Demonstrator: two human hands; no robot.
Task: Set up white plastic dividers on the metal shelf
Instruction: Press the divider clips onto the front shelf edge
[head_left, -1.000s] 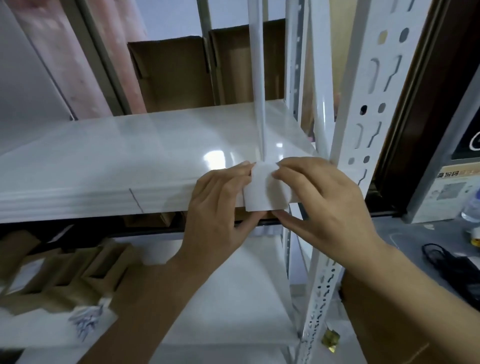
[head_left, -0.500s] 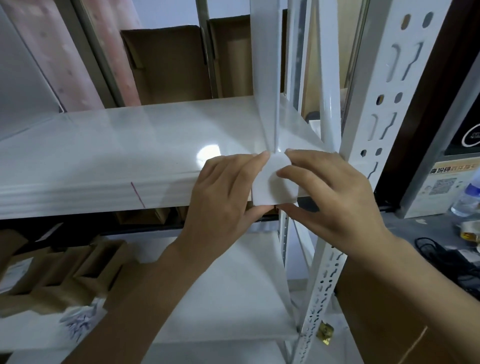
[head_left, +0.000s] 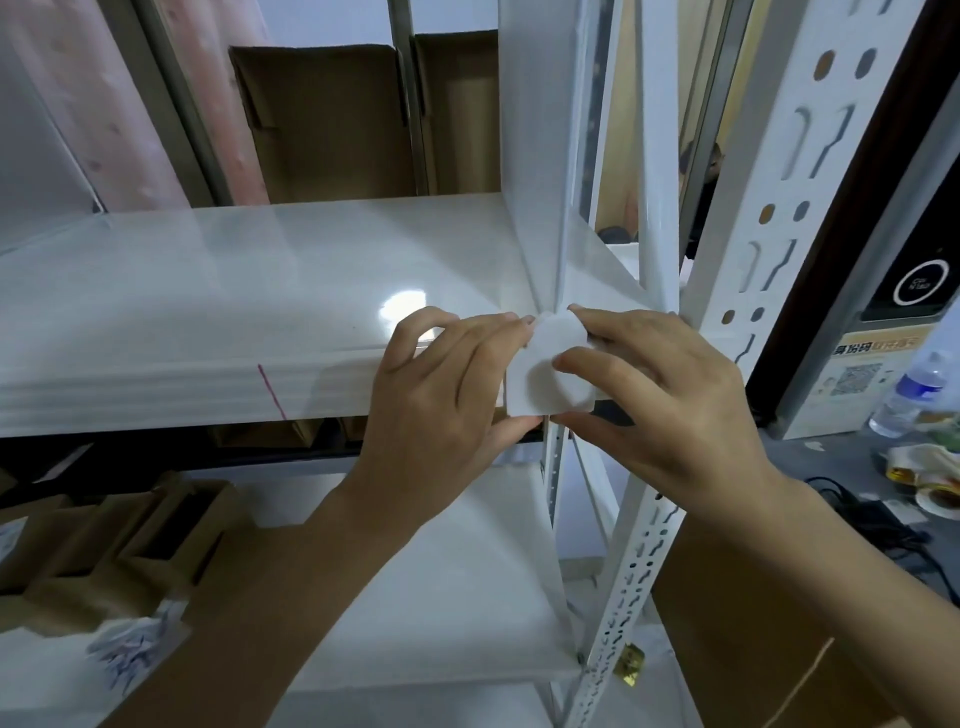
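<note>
A tall white plastic divider (head_left: 535, 156) stands upright on the white metal shelf (head_left: 208, 291), near its right end. At the divider's foot a small white clip piece (head_left: 545, 374) hangs over the shelf's front edge. My left hand (head_left: 447, 384) pinches the clip from the left, thumb under it and fingers on top. My right hand (head_left: 654, 395) grips it from the right, thumb pressed on its front face. The shelf's front lip carries a red pen mark (head_left: 271, 391).
A slotted white upright post (head_left: 737, 291) stands right of my hands. Cardboard boxes (head_left: 327, 119) sit behind the shelf, and folded cartons (head_left: 104, 545) lie on the lower shelf (head_left: 457, 561). A water bottle (head_left: 906, 395) and tape rolls (head_left: 935, 499) lie at far right.
My view has moved closer and tilted up, so the divider looks wider. Both hands stayed on the clip, with the fingers shifted slightly over its rounded top.
</note>
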